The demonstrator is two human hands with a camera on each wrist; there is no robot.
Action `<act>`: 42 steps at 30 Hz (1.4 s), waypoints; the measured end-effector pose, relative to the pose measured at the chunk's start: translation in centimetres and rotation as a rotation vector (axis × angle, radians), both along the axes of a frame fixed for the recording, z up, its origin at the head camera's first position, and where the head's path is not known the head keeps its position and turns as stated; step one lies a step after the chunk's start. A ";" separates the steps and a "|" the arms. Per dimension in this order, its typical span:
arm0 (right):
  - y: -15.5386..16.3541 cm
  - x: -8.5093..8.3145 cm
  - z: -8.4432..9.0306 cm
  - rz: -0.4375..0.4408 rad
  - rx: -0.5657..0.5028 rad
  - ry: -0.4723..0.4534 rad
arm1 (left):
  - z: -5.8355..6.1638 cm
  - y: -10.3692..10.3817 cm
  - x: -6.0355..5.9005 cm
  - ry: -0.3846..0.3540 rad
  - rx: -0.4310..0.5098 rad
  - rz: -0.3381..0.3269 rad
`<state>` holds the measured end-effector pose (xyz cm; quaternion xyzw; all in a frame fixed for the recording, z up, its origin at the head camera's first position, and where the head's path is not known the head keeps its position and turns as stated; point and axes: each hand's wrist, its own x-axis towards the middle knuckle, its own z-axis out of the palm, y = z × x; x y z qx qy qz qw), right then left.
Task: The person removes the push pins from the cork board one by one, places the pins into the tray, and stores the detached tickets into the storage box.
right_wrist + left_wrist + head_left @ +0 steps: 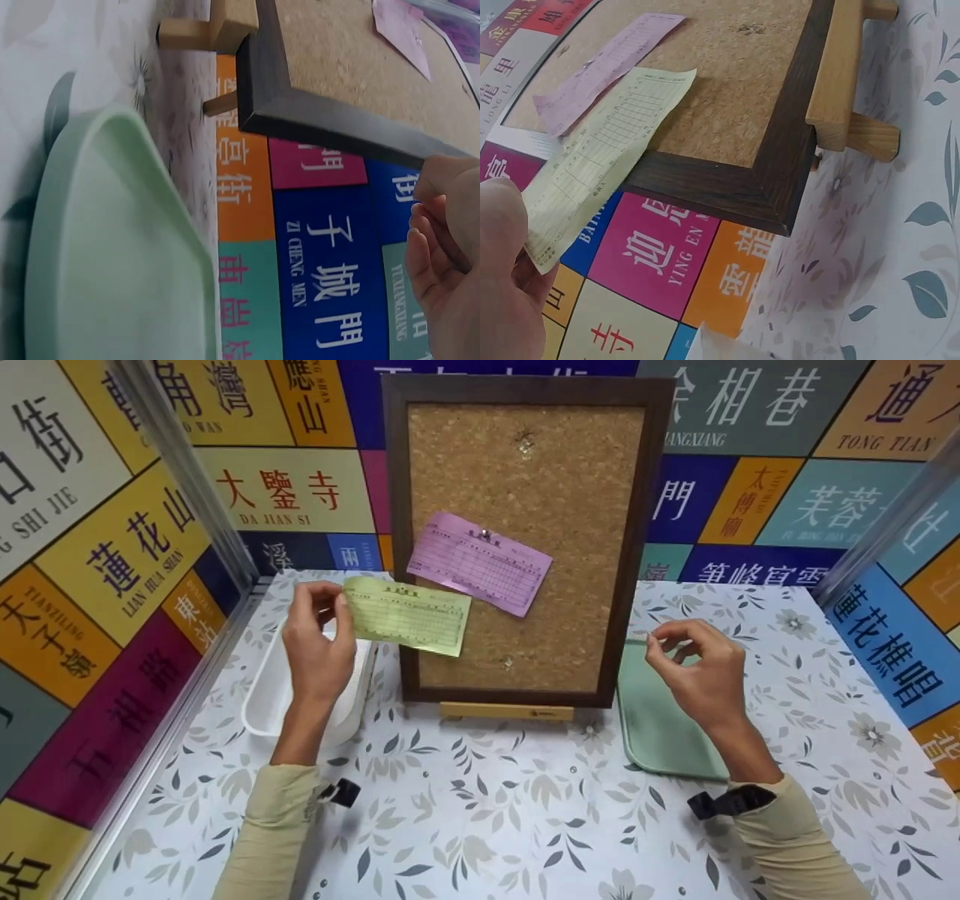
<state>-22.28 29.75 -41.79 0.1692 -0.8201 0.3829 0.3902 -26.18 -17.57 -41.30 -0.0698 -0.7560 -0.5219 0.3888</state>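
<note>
My left hand pinches the left end of a yellow-green printed slip between thumb and fingers. The slip overlaps the lower left frame of an upright corkboard and part of a purple slip. That purple slip hangs tilted on the cork, with a small shiny pin near its top edge. To the right of the board, my right hand hovers above a green tray, thumb and index tips together. Whether something tiny sits between those tips cannot be made out.
More small clear pins cluster high on the cork, and another shiny spot shows near its bottom. A wooden stand supports the board. Behind my left hand is a white plastic container. Walls printed with Chinese signs enclose the floral-covered table.
</note>
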 end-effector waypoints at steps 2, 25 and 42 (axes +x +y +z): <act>1.1 -0.5 -0.9 -0.022 -0.001 -0.011 | 0.0 -0.2 0.0 -0.001 0.008 0.007; 5.4 -2.4 -4.9 -0.177 0.012 -0.267 | 0.0 -2.7 -0.3 0.056 -0.065 0.096; 6.2 -2.7 -5.9 -0.190 0.116 -0.486 | -1.1 -5.2 -1.1 0.037 -0.184 0.182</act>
